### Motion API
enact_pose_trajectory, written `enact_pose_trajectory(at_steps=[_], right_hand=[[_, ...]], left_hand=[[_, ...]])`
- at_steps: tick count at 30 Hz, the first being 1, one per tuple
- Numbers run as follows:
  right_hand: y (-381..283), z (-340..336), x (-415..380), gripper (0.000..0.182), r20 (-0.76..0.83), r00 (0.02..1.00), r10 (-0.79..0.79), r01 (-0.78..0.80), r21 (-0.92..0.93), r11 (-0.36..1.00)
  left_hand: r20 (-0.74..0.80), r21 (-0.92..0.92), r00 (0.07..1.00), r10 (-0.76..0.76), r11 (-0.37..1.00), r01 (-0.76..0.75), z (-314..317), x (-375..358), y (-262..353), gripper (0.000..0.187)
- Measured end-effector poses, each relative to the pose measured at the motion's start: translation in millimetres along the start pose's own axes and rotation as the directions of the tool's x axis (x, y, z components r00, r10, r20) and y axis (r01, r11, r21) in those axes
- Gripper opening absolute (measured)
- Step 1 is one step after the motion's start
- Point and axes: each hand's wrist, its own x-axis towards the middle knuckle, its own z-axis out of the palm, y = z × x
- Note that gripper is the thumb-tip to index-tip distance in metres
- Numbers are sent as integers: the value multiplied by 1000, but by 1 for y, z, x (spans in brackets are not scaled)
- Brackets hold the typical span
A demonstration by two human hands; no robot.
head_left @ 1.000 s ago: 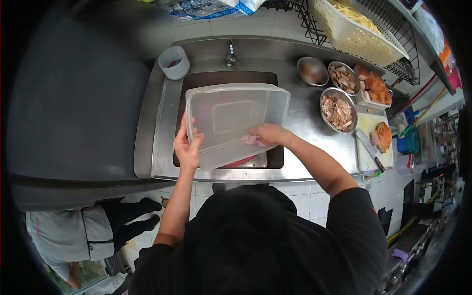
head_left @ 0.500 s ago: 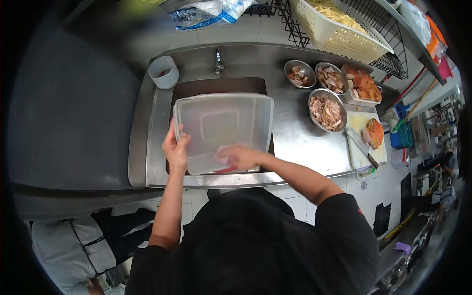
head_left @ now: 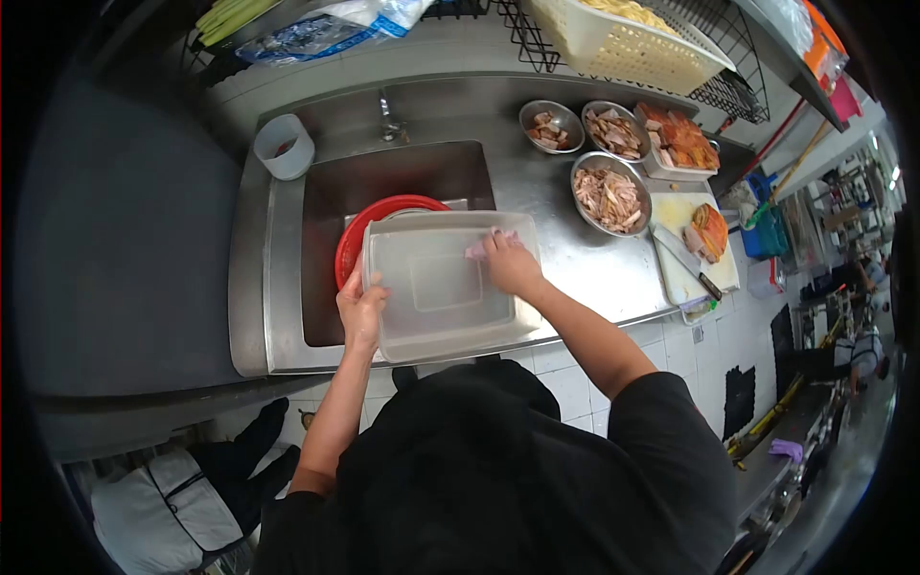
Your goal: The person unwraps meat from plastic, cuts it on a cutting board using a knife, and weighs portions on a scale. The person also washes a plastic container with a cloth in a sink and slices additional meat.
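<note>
Head view: left hand (head_left: 361, 311) grips the clear container (head_left: 443, 287) at its left rim, while right hand (head_left: 511, 265) presses a pink cloth (head_left: 482, 248) inside its far corner.

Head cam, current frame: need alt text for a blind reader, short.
Seen from above, a person holds a clear plastic container over a steel sink, left hand gripping its rim while the right hand presses a pink cloth against it. A red basin sits beneath in the sink; metal bowls of chopped meat stand on the counter to the right.
</note>
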Motion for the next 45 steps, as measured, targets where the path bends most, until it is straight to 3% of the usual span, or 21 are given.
enact_pose_trajectory(at_steps=[2, 3, 6, 7, 8, 10, 12, 13, 14, 17, 19, 20, 22, 25, 27, 29, 33, 38, 41, 44, 45], right_hand=[[-12, -24, -52, 50, 86, 996, -9, 15, -71, 997], [-20, -51, -60, 51, 473, 880, -34, 0, 71, 997], [5, -47, -76, 60, 530, 829, -181, -163, 538, 827], [10, -31, -69, 62, 377, 904, 201, -424, 732, 533], [12, -12, -61, 65, 315, 749, 583, -461, 880, 116], [-10, 28, -4, 67, 89, 468, 879, -187, 982, 0], [-35, 99, 46, 69, 37, 629, 776, -116, 992, 47], [-75, 72, 52, 77, -244, 729, 640, -9, 931, 365], [-111, 15, 42, 72, 139, 900, 412, -111, 990, -90], [-144, 10, 53, 59, -86, 962, 259, 110, 991, -77], [-138, 3, 42, 47, 30, 998, -58, -12, 956, 294], [-143, -9, 26, 47, 41, 997, -72, -19, 958, 285], [-151, -44, -8, 42, 237, 872, -428, 75, 800, 595], [-135, -42, -1, 42, 356, 759, -546, 43, 808, 588], [-151, -33, -3, 46, 258, 832, -491, 54, 843, 535], [-186, -26, -9, 46, 105, 973, 205, -157, 952, 262], [-212, -25, 15, 41, -186, 926, 327, 156, 981, 117], [-159, -52, 69, 38, -307, 854, 421, 165, 925, 341], [-165, -59, 34, 35, -197, 978, 63, 175, 951, 254], [-162, -53, -8, 33, -127, 944, -303, 248, 882, 401], [-158, -59, 0, 34, -102, 914, -393, 350, 688, 636]], left_hand=[[23, -1, 999, -46, 999, 46, 5, 2, -13, 51], [-1, -9, 996, -85, 996, 85, 15, 1, -17, 53], [22, 28, 976, -214, 976, 214, 19, 6, -21, 52], [46, 60, 952, -304, 952, 301, 20, 7, -22, 49], [51, 71, 950, -307, 950, 303, 22, 4, -24, 49], [217, 158, 939, -267, 959, 236, 34, -9, -29, 47], [232, 136, 949, -214, 973, 186, 47, -18, -35, 47], [232, 96, 960, -160, 985, 141, 50, -17, -39, 48], [248, 116, 966, -80, 992, 52, 44, -6, -55, 52], [178, -15, 983, -49, 999, 52, 28, 5, -60, 55], [134, -80, 990, -35, 996, 46, 13, 13, -65, 55], [84, -110, 996, -39, 993, 48, 3, 24, -62, 47], [-35, -89, 992, -119, 989, 116, 7, 24, -27, 34], [-26, -77, 987, -157, 985, 154, 21, 8, -29, 32], [21, -87, 998, -53, 995, 55, 25, 14, -35, 32], [47, -45, 996, 75, 996, -73, 37, 13, -10, 36], [136, 64, 986, 99, 992, -109, 22, 20, -8, 43], [175, 30, 984, -23, 999, 18, 38, 3, -2, 47], [119, -89, 991, 56, 995, -46, 16, 18, -26, 47], [100, 2, 992, 76, 997, -76, 23, 5, 20, 41], [101, 114, 994, 32, 993, -43, 21, 3, 18, 39]])
